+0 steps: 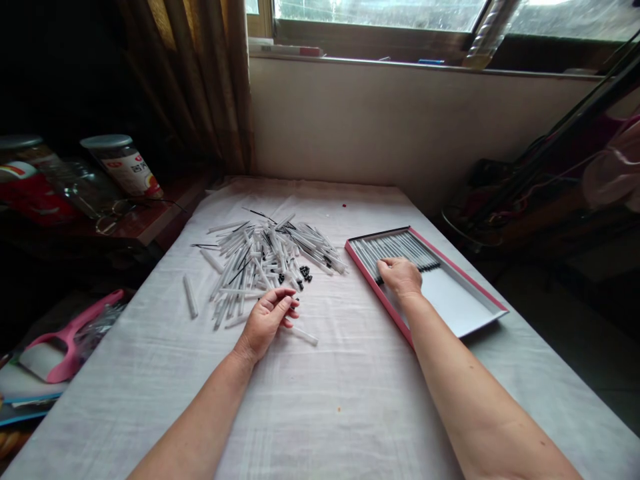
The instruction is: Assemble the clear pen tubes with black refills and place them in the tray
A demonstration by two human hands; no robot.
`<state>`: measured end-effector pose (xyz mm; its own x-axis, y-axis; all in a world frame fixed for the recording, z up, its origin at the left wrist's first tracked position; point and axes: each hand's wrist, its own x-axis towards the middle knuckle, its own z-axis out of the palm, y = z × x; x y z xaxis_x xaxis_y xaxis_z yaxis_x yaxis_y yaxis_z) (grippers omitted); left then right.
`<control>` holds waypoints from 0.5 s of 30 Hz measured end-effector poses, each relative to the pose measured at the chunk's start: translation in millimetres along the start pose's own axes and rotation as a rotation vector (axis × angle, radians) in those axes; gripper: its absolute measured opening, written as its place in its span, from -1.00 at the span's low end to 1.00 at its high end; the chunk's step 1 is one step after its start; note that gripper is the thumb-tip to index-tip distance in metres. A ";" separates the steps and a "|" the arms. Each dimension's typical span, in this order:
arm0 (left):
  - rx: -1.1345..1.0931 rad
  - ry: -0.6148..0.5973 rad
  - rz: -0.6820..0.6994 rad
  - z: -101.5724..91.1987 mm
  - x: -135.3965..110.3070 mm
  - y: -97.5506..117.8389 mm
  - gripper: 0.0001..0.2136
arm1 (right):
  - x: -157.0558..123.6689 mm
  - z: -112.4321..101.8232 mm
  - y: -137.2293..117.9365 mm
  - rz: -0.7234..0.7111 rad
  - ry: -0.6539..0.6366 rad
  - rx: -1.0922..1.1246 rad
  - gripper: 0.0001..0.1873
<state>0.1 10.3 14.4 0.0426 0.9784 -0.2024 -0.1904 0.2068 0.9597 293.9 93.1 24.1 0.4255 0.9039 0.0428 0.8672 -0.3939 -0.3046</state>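
A loose heap of clear plastic pen tubes (265,257) with thin black refills and small black caps (304,272) lies on the white cloth. My left hand (267,320) rests palm up at the heap's near edge, fingers curled; what it holds, if anything, is too small to name. One tube (304,335) lies just right of it. My right hand (400,277) lies palm down inside a flat pink-rimmed tray (470,310), fingers on the row of assembled pens (400,248) lined up at its far end.
A single tube (190,295) lies apart on the left. Jars (123,163) stand on a dark shelf at left, and a pink-handled tool (70,333) lies below it. A wall and window sill are behind the table; cables and clutter sit at right.
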 end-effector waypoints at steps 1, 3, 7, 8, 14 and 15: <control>-0.006 0.000 -0.004 0.2 -0.1 0.2 -0.52 | -0.4 0.5 -0.1 -0.029 0.005 -0.026 -0.62; -0.009 -0.002 -0.008 0.5 -0.5 0.7 -0.52 | -0.9 1.0 -0.1 -0.061 0.002 -0.065 -0.62; -0.004 -0.007 -0.004 0.5 -1.0 1.1 -0.54 | -2.9 0.9 -0.4 -0.085 -0.014 -0.099 -0.60; -0.005 -0.007 -0.003 0.4 -1.0 1.0 -0.54 | -3.6 0.8 -0.5 -0.090 -0.017 -0.102 -0.59; -0.005 -0.010 0.002 0.5 -1.5 0.0 -0.55 | -6.1 -0.4 -2.1 -0.097 -0.028 -0.121 -0.56; -0.007 -0.009 0.002 0.6 -1.8 0.0 -0.56 | -6.4 -0.7 -2.5 -0.100 -0.028 -0.132 -0.56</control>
<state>0.6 8.6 14.9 0.0507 0.9788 -0.1985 -0.1973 0.2047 0.9587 289.2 88.2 25.2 0.3301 0.9431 0.0397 0.9319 -0.3190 -0.1727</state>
